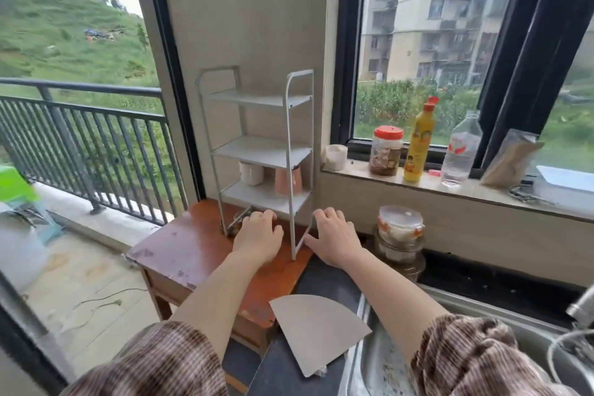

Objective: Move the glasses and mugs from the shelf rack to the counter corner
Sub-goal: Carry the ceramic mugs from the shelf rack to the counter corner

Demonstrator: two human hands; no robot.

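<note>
A white three-tier shelf rack (pixel 263 151) stands on a small wooden table (pixel 180 247) against the wall. Its lowest shelf holds a white mug (pixel 251 173) and a copper-coloured cup (pixel 288 182). Under that shelf, on the table, is a clear glass (pixel 239 220), partly hidden. My left hand (pixel 257 235) reaches under the rack with its fingers curled against this glass; whether it grips the glass is unclear. My right hand (pixel 334 236) lies flat beside the rack's front right leg, fingers spread, holding nothing. The dark counter corner (pixel 331 276) lies under my right wrist.
On the window sill (pixel 353 172) stand a white cup (pixel 336 157), a red-lidded jar (pixel 386 151), a yellow bottle (pixel 419 145) and a clear bottle (pixel 459 151). Stacked glass containers (pixel 400 235) sit right of my right hand. A grey fan-shaped board (pixel 318 331) overlaps the sink (pixel 369 363).
</note>
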